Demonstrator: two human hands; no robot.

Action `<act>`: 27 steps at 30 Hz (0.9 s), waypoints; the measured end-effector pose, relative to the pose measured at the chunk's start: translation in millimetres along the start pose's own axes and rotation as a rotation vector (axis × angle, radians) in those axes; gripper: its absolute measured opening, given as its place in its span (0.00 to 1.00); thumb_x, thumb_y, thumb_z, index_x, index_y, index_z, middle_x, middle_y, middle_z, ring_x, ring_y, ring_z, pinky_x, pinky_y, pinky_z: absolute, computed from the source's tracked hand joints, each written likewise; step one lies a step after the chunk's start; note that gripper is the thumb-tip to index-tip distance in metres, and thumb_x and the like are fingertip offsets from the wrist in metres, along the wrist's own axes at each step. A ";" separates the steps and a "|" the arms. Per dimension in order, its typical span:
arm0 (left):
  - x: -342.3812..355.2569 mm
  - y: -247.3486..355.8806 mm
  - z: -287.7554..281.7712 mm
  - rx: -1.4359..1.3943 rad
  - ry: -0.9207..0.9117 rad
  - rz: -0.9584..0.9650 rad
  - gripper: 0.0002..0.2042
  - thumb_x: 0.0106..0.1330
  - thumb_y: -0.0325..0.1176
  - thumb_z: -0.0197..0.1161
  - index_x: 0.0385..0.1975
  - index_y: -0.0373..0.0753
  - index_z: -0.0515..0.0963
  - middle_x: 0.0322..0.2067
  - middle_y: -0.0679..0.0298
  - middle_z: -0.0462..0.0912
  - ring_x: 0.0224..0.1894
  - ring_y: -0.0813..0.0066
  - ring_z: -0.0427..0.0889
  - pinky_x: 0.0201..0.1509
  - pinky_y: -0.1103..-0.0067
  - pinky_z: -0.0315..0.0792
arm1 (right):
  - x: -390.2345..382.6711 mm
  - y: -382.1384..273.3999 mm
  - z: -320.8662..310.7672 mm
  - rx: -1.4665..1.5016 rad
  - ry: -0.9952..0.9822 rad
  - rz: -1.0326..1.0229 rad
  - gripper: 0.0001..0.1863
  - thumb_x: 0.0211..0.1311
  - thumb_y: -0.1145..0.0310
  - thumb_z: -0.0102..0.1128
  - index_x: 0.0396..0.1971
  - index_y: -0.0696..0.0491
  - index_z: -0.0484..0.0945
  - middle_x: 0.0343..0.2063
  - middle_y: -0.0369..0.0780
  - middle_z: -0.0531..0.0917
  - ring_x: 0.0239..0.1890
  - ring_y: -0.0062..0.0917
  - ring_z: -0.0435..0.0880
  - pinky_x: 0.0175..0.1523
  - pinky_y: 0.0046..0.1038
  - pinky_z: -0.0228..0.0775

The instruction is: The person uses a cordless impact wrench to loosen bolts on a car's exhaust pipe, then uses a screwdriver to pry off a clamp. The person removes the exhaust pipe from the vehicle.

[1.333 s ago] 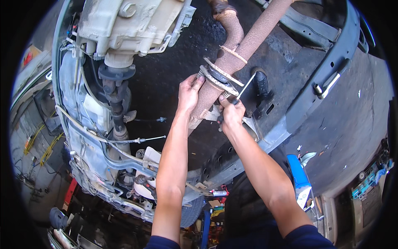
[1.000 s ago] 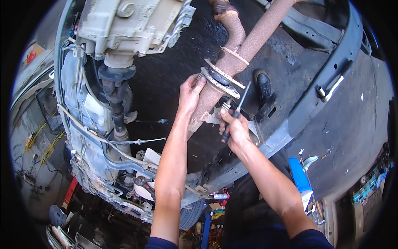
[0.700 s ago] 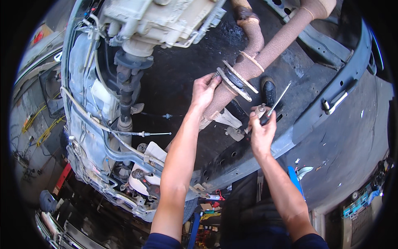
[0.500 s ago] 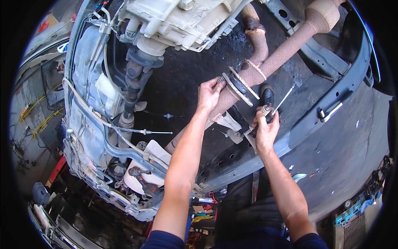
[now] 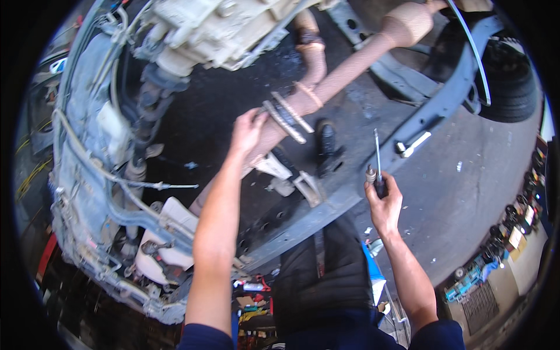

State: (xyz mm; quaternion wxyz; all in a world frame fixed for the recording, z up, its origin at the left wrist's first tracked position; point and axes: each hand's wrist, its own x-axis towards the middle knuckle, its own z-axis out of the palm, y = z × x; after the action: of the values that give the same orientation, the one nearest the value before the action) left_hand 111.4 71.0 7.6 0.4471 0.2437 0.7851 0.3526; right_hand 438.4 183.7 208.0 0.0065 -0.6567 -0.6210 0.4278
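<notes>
A rusty exhaust pipe (image 5: pixel 344 69) runs diagonally under the raw vehicle frame, with a pair of parted flanges (image 5: pixel 286 119) at its joint. My left hand (image 5: pixel 247 134) is at the near side of that joint, thumb and fingers pinched close to the flange edge; what they grip there is hidden. Over the frame rail, my right hand (image 5: pixel 386 204) holds a screwdriver (image 5: pixel 378 154) with its thin shaft pointing up and away. Between the thumb and fingers of the same hand is also a short bolt with a spring around it (image 5: pixel 371 174).
A ratchet wrench (image 5: pixel 414 144) lies on the frame rail (image 5: pixel 344 201). A pale gearbox housing (image 5: pixel 216 32) fills the top left. One cable end (image 5: pixel 169 186) sticks out from the left side. A power tool (image 5: pixel 154 249) rests at lower left, and a tyre (image 5: pixel 504 81) stands far right.
My right hand has moved right and outward, away from the pipe, with the screwdriver and spring bolt. My left hand stays at the flange. The whole view has shifted rightward.
</notes>
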 end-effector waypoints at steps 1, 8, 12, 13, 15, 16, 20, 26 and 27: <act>0.1 -1.6 0.7 0.007 0.015 -0.009 0.15 0.73 0.39 0.63 0.49 0.34 0.84 0.41 0.52 0.89 0.45 0.66 0.88 0.51 0.72 0.77 | 12.8 5.9 -18.7 -0.026 0.026 0.029 0.18 0.62 0.69 0.71 0.49 0.60 0.80 0.27 0.35 0.80 0.30 0.15 0.73 0.38 0.24 0.71; -7.0 -1.1 0.1 0.027 0.088 -0.051 0.21 0.72 0.44 0.66 0.50 0.29 0.83 0.41 0.49 0.89 0.45 0.64 0.89 0.50 0.72 0.78 | 144.1 15.0 -124.0 -0.020 0.283 0.017 0.22 0.64 0.63 0.71 0.51 0.62 0.79 0.24 0.36 0.79 0.23 0.16 0.74 0.29 0.25 0.70; -22.2 6.9 -1.2 0.156 0.146 -0.091 0.23 0.73 0.49 0.62 0.49 0.30 0.84 0.43 0.46 0.88 0.48 0.56 0.88 0.54 0.68 0.76 | 207.8 21.0 -151.0 0.076 0.261 0.121 0.21 0.64 0.57 0.70 0.49 0.57 0.80 0.21 0.32 0.73 0.18 0.15 0.71 0.17 0.24 0.60; -27.0 8.1 -1.2 0.173 0.151 -0.126 0.23 0.74 0.49 0.60 0.49 0.31 0.84 0.43 0.46 0.88 0.49 0.53 0.87 0.54 0.67 0.76 | 221.6 24.0 -154.8 0.067 0.286 0.111 0.22 0.62 0.59 0.71 0.48 0.62 0.82 0.22 0.34 0.78 0.20 0.17 0.71 0.26 0.25 0.65; -36.8 8.6 -1.4 0.231 0.197 -0.126 0.23 0.77 0.48 0.55 0.49 0.31 0.84 0.44 0.45 0.88 0.50 0.49 0.86 0.56 0.66 0.75 | 245.8 29.7 -164.9 0.085 0.285 0.135 0.21 0.61 0.61 0.72 0.47 0.62 0.83 0.22 0.35 0.78 0.20 0.17 0.72 0.26 0.26 0.66; -41.5 7.9 -1.3 0.272 0.226 -0.115 0.22 0.77 0.47 0.55 0.49 0.31 0.84 0.44 0.45 0.88 0.50 0.49 0.86 0.55 0.65 0.76 | 255.8 32.8 -169.4 0.082 0.276 0.183 0.21 0.61 0.61 0.72 0.47 0.62 0.83 0.22 0.35 0.79 0.20 0.17 0.72 0.26 0.26 0.66; -51.8 3.7 -0.5 0.254 0.248 -0.196 0.22 0.77 0.46 0.53 0.50 0.32 0.83 0.43 0.45 0.88 0.49 0.49 0.87 0.55 0.64 0.76 | 281.8 42.4 -180.9 0.066 0.273 0.216 0.22 0.59 0.62 0.74 0.46 0.63 0.82 0.22 0.35 0.79 0.19 0.17 0.73 0.25 0.26 0.67; -45.7 3.2 6.2 0.309 0.257 -0.313 0.22 0.78 0.46 0.50 0.49 0.33 0.84 0.43 0.45 0.88 0.49 0.51 0.87 0.54 0.64 0.76 | 285.0 56.0 -182.8 0.098 0.263 0.187 0.24 0.56 0.62 0.76 0.46 0.63 0.82 0.21 0.34 0.78 0.18 0.16 0.73 0.24 0.24 0.67; -45.3 3.9 7.5 0.295 0.270 -0.320 0.22 0.78 0.46 0.49 0.49 0.33 0.84 0.43 0.45 0.88 0.48 0.51 0.87 0.53 0.64 0.76 | 285.8 58.5 -183.1 0.098 0.249 0.176 0.26 0.55 0.61 0.78 0.47 0.64 0.82 0.22 0.35 0.79 0.19 0.17 0.74 0.24 0.25 0.67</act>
State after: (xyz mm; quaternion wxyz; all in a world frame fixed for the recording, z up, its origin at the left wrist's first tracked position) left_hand 140.0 44.4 32.0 0.3478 0.1296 0.9093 0.1884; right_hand 550.9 500.7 134.2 0.0780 -0.7554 -0.5337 0.3720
